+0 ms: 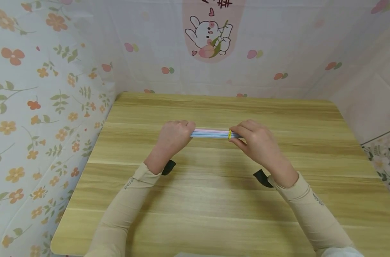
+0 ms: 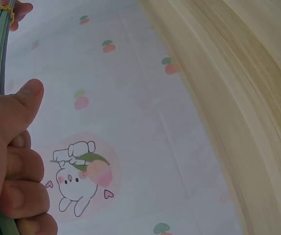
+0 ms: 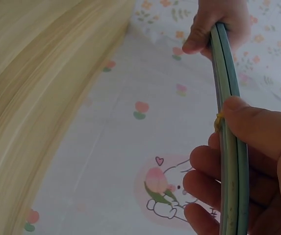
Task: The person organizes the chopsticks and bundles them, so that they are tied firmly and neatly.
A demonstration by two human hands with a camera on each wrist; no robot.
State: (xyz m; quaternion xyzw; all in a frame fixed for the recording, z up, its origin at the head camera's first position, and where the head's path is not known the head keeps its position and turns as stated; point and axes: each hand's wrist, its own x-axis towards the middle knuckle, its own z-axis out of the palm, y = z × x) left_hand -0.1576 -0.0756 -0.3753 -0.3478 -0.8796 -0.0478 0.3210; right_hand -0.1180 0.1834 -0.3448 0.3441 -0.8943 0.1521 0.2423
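Observation:
A bundle of long thin pastel sticks (image 1: 211, 133), bluish and pinkish, stretches level between both hands above the table. My left hand (image 1: 175, 137) grips its left part in a fist, thumb lying along the sticks in the left wrist view. Near the right end a yellow rubber band (image 1: 229, 134) circles the bundle. There my right hand (image 1: 260, 141) holds the sticks between thumb and fingers, with the thumb tip (image 3: 236, 104) right by the band. Both ends of the bundle are largely covered by the hands in the head view.
Under the hands lies a wood-grain table (image 1: 208, 200) with rounded corners. A white cloth with a rabbit print (image 1: 211, 35) hangs behind it, and a flowered cloth (image 1: 37, 125) on the left. Dark straps (image 1: 262, 178) show at the wrists.

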